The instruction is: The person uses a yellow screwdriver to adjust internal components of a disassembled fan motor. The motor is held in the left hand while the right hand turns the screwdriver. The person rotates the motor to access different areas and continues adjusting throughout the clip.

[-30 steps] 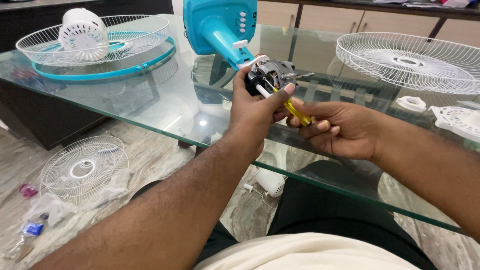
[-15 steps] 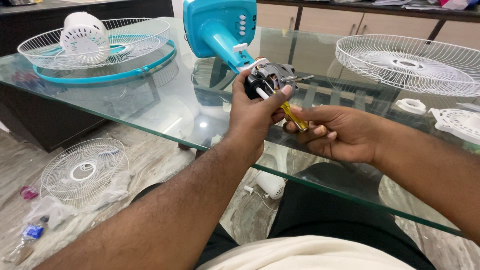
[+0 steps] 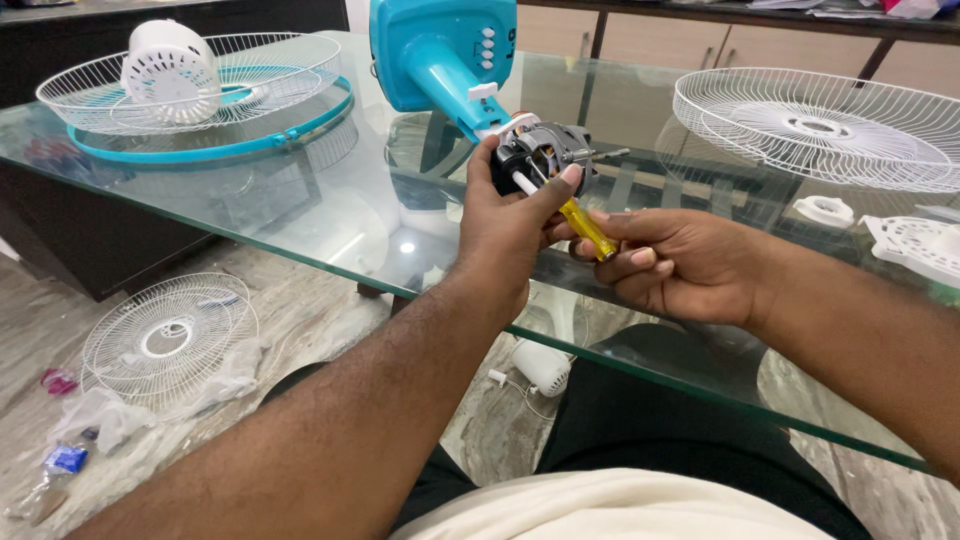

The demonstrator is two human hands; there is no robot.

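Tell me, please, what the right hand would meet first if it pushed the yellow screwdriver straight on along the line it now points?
The right hand aims the yellow screwdriver up and left, into the exposed fan motor that the left hand grips. The motor likely comes first, though the left thumb lies very close to that line and depth is unclear.

three wire fan grilles (image 3: 190,70) (image 3: 820,125) (image 3: 168,338), one screwdriver (image 3: 588,229)

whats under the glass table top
Through the glass table top show the floor, a small white part with a cord and the person's dark-clad lap. A white wire grille lies beside it. Both forearms cover the rest.
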